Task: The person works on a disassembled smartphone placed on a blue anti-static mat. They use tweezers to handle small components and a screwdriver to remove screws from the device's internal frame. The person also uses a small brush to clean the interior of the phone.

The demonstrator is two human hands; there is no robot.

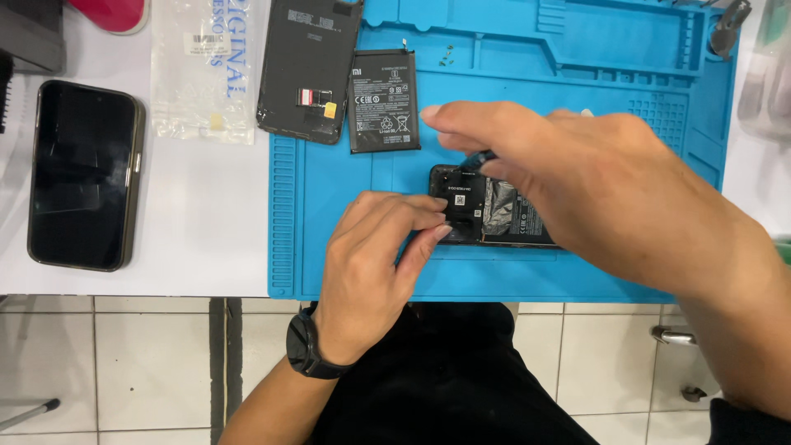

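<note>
An opened black phone point(494, 216) lies on a blue repair mat point(346, 239), its inner parts showing. My left hand point(383, 264) pinches the phone's left end between thumb and fingers. My right hand point(593, 185) reaches in from the right and holds a thin dark tool point(478, 160) whose tip touches the phone's top left corner. Much of the phone is hidden under my right hand.
A loose black battery point(382, 100) and a black back cover point(306, 66) lie at the mat's upper left. Tiny screws point(447, 58) sit in a mat tray. A dark phone point(82, 175) and a clear plastic bag point(206, 70) rest on the white table.
</note>
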